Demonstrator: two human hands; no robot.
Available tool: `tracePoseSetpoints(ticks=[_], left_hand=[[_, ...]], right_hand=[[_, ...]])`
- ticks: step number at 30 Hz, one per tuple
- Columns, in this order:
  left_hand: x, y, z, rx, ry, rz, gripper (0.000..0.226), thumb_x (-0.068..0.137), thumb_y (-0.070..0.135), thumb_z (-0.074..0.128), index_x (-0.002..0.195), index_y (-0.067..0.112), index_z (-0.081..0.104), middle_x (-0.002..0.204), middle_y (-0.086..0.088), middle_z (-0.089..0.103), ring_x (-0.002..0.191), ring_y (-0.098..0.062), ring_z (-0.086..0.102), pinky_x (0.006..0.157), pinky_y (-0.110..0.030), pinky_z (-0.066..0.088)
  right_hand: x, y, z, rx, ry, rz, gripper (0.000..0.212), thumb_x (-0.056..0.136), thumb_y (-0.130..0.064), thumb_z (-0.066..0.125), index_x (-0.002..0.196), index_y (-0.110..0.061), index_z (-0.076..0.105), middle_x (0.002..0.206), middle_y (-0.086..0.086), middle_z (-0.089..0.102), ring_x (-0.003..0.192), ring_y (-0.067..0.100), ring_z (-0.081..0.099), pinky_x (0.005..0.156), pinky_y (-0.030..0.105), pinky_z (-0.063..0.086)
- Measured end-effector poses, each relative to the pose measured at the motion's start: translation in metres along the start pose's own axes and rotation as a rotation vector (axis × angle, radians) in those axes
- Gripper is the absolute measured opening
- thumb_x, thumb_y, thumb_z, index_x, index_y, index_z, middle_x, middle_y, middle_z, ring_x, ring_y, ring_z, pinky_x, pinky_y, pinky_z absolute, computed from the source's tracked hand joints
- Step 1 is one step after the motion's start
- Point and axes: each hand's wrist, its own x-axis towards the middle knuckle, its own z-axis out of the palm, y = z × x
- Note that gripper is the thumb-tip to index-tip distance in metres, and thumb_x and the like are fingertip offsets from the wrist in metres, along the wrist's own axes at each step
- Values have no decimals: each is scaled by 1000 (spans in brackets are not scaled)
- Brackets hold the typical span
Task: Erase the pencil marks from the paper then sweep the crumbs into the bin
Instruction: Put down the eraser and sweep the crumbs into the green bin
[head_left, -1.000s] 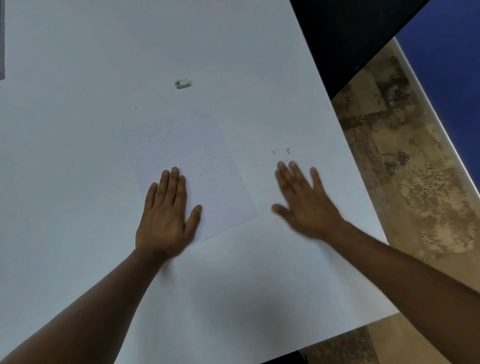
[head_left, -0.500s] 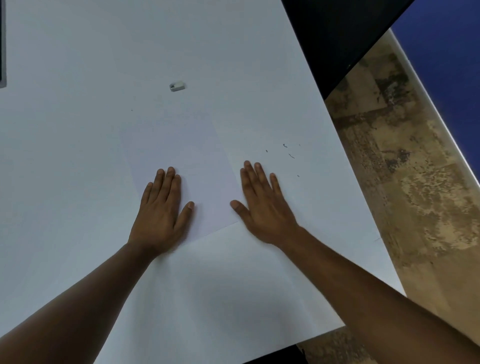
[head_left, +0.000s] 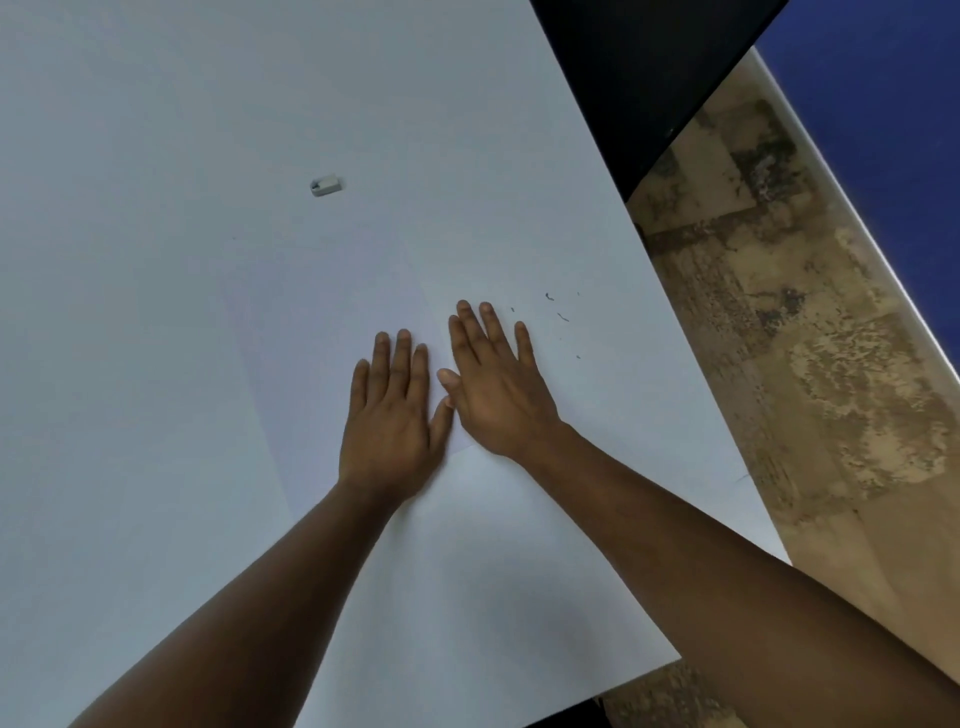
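A white sheet of paper lies on the white table, hard to tell from it. My left hand lies flat, palm down, on the paper's near right part. My right hand is flat beside it, thumb touching the left hand, over the paper's right edge. Both hold nothing. Several dark eraser crumbs are scattered on the table just right of my right fingertips. A small white eraser sits further away, beyond the paper.
The table's right edge runs diagonally close to the crumbs. Beyond it are a mottled brown floor, a dark object at the top and a blue wall. No bin is in view.
My right hand has swept left, from near the crumbs to beside my left hand. The left hand stays flat on the paper. The crumbs lie more spread out than before.
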Motion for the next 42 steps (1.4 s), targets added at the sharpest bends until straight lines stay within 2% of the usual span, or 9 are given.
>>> tracePoseSetpoints(ticks=[7, 13, 17, 24, 31, 34, 37, 40, 42], left_hand=[[-8, -11, 1, 4, -15, -37, 76, 104, 58, 12, 164, 11, 6, 172, -6, -9, 158, -22, -15, 128, -45, -4], [2, 0, -4, 7, 41, 4, 74, 106, 53, 17, 163, 6, 12, 172, -10, 2, 159, -24, -8, 126, -43, -13], [14, 28, -2, -37, 52, 103, 71, 107, 49, 21, 162, 6, 16, 171, -10, 8, 159, -24, -3, 127, -40, -9], [29, 74, 3, -141, 30, 204, 64, 108, 42, 21, 163, 9, 14, 171, -7, 5, 159, -21, -7, 128, -34, -8], [30, 94, 10, -180, -15, 247, 66, 107, 43, 20, 162, 8, 12, 169, -4, 0, 158, -21, -8, 126, -28, -12], [28, 105, 14, -202, -60, 256, 68, 105, 47, 15, 163, 11, 7, 169, -2, -4, 157, -17, -13, 124, -26, -15], [25, 116, 15, -236, -73, 258, 70, 104, 50, 10, 163, 13, 6, 171, -3, -2, 156, -15, -16, 123, -24, -17], [18, 122, 13, -257, -66, 274, 69, 104, 49, 12, 163, 14, 5, 172, -2, -2, 155, -13, -16, 122, -23, -17], [14, 122, 11, -263, -68, 265, 68, 105, 47, 16, 163, 14, 5, 172, -2, -3, 155, -13, -17, 122, -23, -18]], right_hand=[[0, 24, -3, 15, 18, 239, 72, 99, -58, 7, 156, -15, -3, 164, -1, -13, 150, 16, -14, 117, 61, -6], [-26, 71, -4, 64, 90, 456, 76, 97, -59, 3, 156, -10, -2, 164, 5, -10, 151, 19, -12, 119, 60, 0], [-49, 78, -9, 78, 123, 302, 76, 97, -59, 0, 156, -10, -1, 164, 5, -10, 151, 19, -12, 120, 55, -2], [-84, 91, 3, -82, -36, -86, 74, 100, -60, 10, 156, -12, 9, 165, 3, -3, 151, 18, -7, 118, 58, 8], [-45, 149, -29, -116, -36, -64, 78, 97, -62, 3, 156, -11, 2, 165, 2, -7, 151, 18, -9, 119, 58, 6], [-41, 156, -44, -6, 81, -29, 72, 101, -56, 12, 156, -10, 10, 165, 3, 1, 152, 18, -2, 122, 50, 8], [-54, 148, -50, 148, 265, -27, 60, 104, -43, 30, 151, -7, 31, 160, 9, 26, 147, 24, 24, 119, 38, 23], [-77, 140, -49, 231, 496, -1, 39, 100, -22, 49, 135, -5, 55, 134, 12, 58, 119, 24, 56, 102, 33, 46], [-89, 138, -52, 349, 667, 119, 26, 97, -12, 54, 119, -4, 67, 110, 9, 66, 94, 15, 62, 84, 25, 52]])
